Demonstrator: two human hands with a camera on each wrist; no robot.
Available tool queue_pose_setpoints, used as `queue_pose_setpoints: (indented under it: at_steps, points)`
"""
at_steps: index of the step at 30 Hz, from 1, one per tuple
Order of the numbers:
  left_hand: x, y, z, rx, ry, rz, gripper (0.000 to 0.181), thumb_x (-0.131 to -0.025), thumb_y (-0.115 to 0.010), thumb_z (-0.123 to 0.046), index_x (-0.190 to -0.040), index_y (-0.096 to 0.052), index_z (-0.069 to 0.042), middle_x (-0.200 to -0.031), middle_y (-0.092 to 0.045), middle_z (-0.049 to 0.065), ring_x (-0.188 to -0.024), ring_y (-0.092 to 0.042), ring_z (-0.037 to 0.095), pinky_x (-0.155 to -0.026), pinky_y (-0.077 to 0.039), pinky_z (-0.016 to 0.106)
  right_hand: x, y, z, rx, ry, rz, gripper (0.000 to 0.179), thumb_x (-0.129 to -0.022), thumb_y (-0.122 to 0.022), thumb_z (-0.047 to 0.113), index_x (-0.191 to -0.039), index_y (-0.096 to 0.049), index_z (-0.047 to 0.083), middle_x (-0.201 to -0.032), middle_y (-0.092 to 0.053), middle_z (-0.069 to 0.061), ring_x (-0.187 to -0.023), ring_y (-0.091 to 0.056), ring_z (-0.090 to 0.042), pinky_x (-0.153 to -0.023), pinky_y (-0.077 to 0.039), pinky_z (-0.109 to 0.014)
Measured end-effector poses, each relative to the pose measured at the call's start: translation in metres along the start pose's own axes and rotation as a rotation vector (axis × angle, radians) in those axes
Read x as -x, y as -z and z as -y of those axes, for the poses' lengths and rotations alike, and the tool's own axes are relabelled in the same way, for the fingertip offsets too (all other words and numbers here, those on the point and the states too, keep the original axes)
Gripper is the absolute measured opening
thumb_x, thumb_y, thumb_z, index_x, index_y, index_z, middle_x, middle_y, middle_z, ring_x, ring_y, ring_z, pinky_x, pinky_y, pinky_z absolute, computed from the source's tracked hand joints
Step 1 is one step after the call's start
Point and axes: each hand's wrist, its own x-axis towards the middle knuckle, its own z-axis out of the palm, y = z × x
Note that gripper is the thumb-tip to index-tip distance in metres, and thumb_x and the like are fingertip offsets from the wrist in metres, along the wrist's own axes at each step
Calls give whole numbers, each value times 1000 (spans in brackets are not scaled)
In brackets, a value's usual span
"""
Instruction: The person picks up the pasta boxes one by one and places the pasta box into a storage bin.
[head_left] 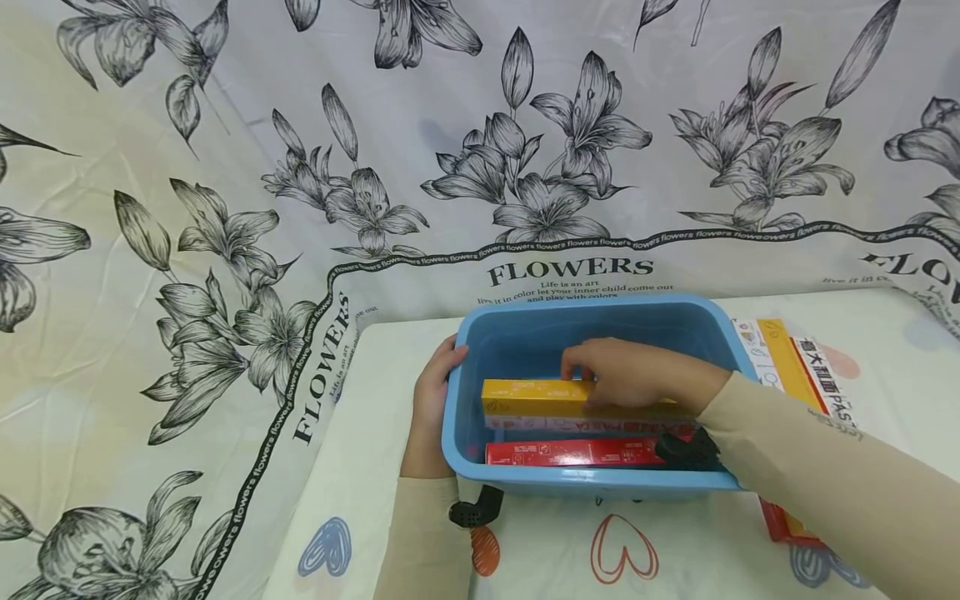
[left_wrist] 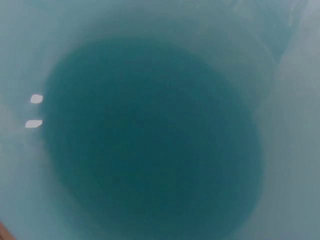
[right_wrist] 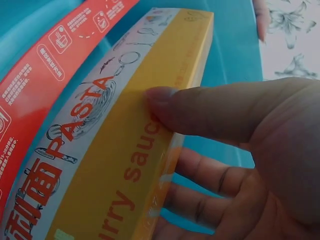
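Observation:
A blue plastic bin (head_left: 585,482) stands on the table. My left hand (head_left: 433,392) holds it at the left rim; the left wrist view is filled by the bin's blurred blue wall (left_wrist: 150,140). Inside the bin, my right hand (head_left: 626,371) grips a yellow and white pasta box (head_left: 525,400). In the right wrist view the thumb (right_wrist: 165,102) presses the yellow face, marked "curry sauce", while the other fingers (right_wrist: 210,175) lie along the far side. A red box (head_left: 570,452) lies beside it along the bin's near wall.
More pasta boxes (head_left: 798,367) lie on the table to the bin's right, partly hidden by my right sleeve. A red and yellow package (head_left: 777,522) shows below that forearm. A floral cloth (head_left: 555,150) hangs behind the table.

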Motion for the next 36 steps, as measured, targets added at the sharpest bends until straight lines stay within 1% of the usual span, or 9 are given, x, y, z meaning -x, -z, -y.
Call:
queue_pose_setpoints:
  at_steps: [6, 11, 16, 20, 25, 28, 32, 36]
  points:
    - [-1, 0, 0, -8, 3, -10, 51, -110, -45, -25, -158, -49, -7, -152, -54, 19, -136, -52, 41, -116, -43, 60, 0, -1, 1, -11, 26, 52, 34, -92, -89, 14, -122, -72, 18, -105, -65, 1, -101, -59, -24, -85, -57, -43]
    - [-2, 1, 1, -5, 4, -13, 51, -110, -44, -24, -157, -51, -6, -149, -55, 20, -134, -53, 43, -115, -44, 59, -1, -3, 1, 0, 39, 60, 34, -92, -89, 14, -121, -72, 18, -104, -65, 1, -101, -58, -24, -85, -57, -42]
    - [-3, 2, 1, -1, 2, -9, 52, -110, -44, -24, -158, -49, -5, -151, -54, 20, -135, -52, 41, -116, -43, 59, 0, -4, 2, -24, 47, 89, 33, -93, -88, 14, -122, -71, 18, -102, -68, 2, -96, -62, -22, -86, -59, -43]
    - [-3, 2, 2, -8, 3, -11, 52, -110, -43, -25, -158, -49, -5, -153, -53, 19, -137, -51, 42, -118, -41, 61, 0, -5, 3, -40, 53, 116, 33, -93, -88, 16, -122, -71, 18, -101, -70, 2, -93, -64, -21, -86, -61, -44]
    - [-2, 2, 2, 6, 11, -18, 51, -110, -44, -26, -158, -50, -7, -154, -53, 18, -139, -50, 43, -118, -40, 61, -1, -5, 1, -38, 59, 124, 33, -94, -88, 16, -121, -70, 17, -100, -70, 2, -92, -65, -21, -85, -60, -42]
    - [-1, 2, 1, 7, 8, -14, 53, -110, -43, -25, -159, -48, -5, -154, -52, 19, -139, -50, 41, -118, -40, 61, -2, -5, -1, -40, 62, 132, 30, -95, -86, 13, -120, -70, 17, -99, -69, 2, -91, -63, -20, -84, -59, -40]
    - [-1, 2, 0, -6, 0, -6, 54, -110, -41, -24, -160, -46, -3, -156, -51, 20, -140, -50, 38, -118, -41, 60, -2, -5, -3, -81, 68, 137, 25, -98, -80, 9, -120, -69, 16, -99, -68, 1, -90, -63, -20, -79, -58, -37]
    - [-2, 2, -1, -7, 1, 0, 55, -110, -41, -24, -160, -45, -2, -156, -50, 21, -141, -49, 38, -117, -41, 59, -2, -5, -3, -106, 66, 134, 24, -101, -78, 10, -123, -70, 16, -100, -69, 2, -91, -64, -20, -77, -58, -37]
